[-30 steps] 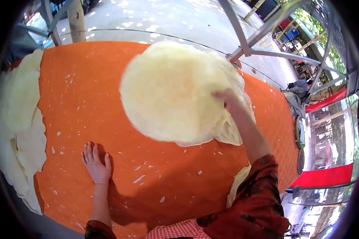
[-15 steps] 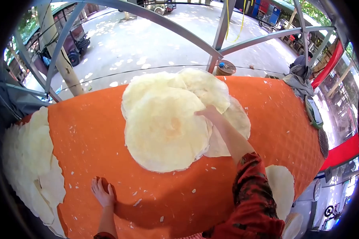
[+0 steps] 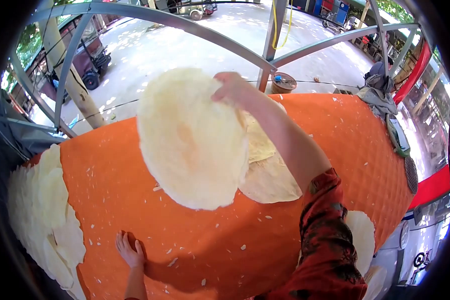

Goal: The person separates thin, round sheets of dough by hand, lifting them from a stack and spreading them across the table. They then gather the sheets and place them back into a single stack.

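A large round flatbread (image 3: 190, 145), pale with a light brown patch in its middle, hangs tilted above the orange table cover (image 3: 110, 190). At its upper right edge, my right hand (image 3: 232, 90) pinches it. Partly behind it, other flatbreads (image 3: 272, 180) lie on the cover. My left hand (image 3: 130, 250) rests flat on the cover near the front, fingers stretched out and holding nothing.
A stack of flatbreads (image 3: 40, 210) lies along the left side of the table. Another flatbread (image 3: 361, 237) lies at the lower right. Metal bars (image 3: 165, 17) cross beyond the far edge, with a round bucket (image 3: 283, 83) behind.
My right hand has raised the top flatbread off the pile, up and to the left, tilting it. My left hand stays in nearly the same place.
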Available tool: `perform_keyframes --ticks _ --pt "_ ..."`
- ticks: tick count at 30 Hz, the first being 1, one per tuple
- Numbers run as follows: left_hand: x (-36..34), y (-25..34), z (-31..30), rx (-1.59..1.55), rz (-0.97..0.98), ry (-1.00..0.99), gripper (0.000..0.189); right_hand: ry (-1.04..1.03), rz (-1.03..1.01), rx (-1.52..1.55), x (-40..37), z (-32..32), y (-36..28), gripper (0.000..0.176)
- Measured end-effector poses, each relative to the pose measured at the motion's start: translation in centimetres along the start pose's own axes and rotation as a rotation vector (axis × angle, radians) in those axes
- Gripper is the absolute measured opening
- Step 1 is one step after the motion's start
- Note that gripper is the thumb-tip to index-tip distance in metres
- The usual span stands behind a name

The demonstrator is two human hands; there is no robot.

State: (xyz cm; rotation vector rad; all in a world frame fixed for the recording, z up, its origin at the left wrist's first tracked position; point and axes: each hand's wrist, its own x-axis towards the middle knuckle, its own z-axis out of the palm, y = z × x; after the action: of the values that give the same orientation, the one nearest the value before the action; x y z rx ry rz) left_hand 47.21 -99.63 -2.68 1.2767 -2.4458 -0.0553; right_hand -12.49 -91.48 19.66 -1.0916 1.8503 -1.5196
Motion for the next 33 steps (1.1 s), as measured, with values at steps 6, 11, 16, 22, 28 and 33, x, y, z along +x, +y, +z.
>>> perform_keyframes --ticks 6,11,16,22,28,33 --pt "0.2 0.3 -0.1 0.018 -0.029 -0.021 0.046 0.121 0.155 -0.176 6.6 -2.2 17.6 0.038" --pt "0.2 -0.1 0.1 0.039 -0.011 -0.023 0.046 0.349 0.224 -0.209 4.5 1.4 20.9 0.039" --pt "0.1 -0.3 0.8 -0.011 -0.01 0.002 0.047 0.079 0.478 0.018 3.8 -1.1 16.3 0.068" --pt "0.3 0.0 0.3 0.098 0.006 -0.031 0.044 0.124 0.404 -0.586 6.0 -0.1 17.7 0.064" --pt "0.4 0.5 -0.1 0.015 -0.035 -0.035 0.046 0.171 0.434 -0.176 4.7 0.4 15.8 0.064" --pt "0.4 0.2 0.0 0.004 -0.025 -0.036 0.046 -0.01 0.527 0.055 5.9 -1.1 17.8 0.049"
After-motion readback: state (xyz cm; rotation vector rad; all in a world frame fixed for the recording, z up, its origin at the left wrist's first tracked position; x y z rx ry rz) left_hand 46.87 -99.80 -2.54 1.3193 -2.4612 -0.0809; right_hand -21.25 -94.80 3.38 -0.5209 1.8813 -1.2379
